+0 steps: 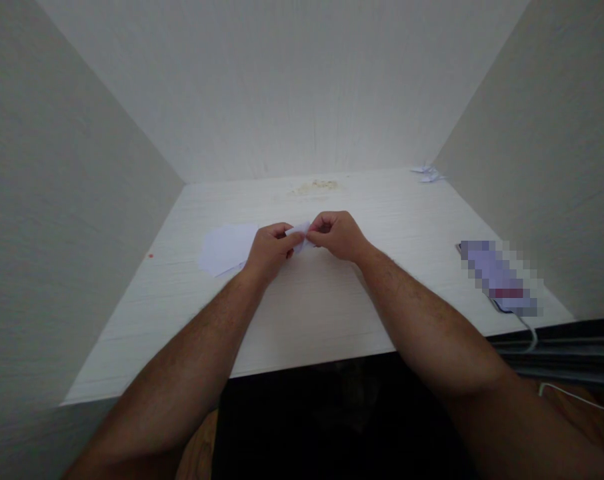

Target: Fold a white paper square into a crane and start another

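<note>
Between my two hands, above the middle of the white table, is a small folded piece of white paper [299, 230]. My left hand [273, 248] pinches its left part, with the thumb lying over it. At its right end my right hand [336, 233] grips the paper between thumb and fingertips. The fingers partly cover the piece, so its full shape is hidden. Just left of my left hand lie several flat white sheets of paper [227, 248], overlapping unevenly; the hand hides their right edge.
Several small folded paper pieces [429, 175] lie in the far right corner of the table [332, 313]. A phone [499, 277], blurred out, rests on the right with a white cable [532, 337] over the front edge. Pale walls [302, 87] enclose three sides.
</note>
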The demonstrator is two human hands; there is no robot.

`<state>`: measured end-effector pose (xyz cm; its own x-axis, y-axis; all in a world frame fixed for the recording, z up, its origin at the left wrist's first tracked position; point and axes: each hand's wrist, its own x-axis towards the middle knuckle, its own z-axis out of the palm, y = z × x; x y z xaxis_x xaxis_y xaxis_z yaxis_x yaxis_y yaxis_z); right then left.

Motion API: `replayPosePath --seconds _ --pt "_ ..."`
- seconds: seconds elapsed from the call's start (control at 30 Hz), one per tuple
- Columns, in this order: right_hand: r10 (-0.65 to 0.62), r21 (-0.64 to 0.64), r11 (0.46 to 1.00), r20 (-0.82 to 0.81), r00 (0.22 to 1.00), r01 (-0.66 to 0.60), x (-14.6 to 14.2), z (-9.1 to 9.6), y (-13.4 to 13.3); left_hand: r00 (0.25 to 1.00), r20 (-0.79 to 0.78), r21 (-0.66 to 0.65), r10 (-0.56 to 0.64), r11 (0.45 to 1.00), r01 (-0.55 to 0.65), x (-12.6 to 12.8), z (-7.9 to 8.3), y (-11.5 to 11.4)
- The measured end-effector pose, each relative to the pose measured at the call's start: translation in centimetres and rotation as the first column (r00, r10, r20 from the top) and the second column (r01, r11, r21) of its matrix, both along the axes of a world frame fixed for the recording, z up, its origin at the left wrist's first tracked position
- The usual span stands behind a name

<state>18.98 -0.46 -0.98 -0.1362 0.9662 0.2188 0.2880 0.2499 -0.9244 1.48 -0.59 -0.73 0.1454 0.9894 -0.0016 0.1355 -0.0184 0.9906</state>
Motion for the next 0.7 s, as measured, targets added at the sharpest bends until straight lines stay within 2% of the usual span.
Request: replayPosePath --seconds 0.17,0.43,0.7 --pt "-0.006 0.028 1.0 0.059 0.998 0.004 -0.11 -0.23 -0.06 0.999 -0.035 -0.016 -0.001 1.0 0.0 -0.04 0.27 -0.12" --pt "-0.045 0.057 0.998 0.103 0.994 0.039 -0.17 -0.12 -0.21 0.996 -0.084 0.009 -0.02 1.0 0.021 -0.18 -0.18 0.12" --pt "-0.057 0.067 0.997 0.146 0.988 0.048 -0.28 0.23 -0.47 0.995 -0.103 -0.004 -0.002 1.0 0.002 0.04 0.42 -0.17"
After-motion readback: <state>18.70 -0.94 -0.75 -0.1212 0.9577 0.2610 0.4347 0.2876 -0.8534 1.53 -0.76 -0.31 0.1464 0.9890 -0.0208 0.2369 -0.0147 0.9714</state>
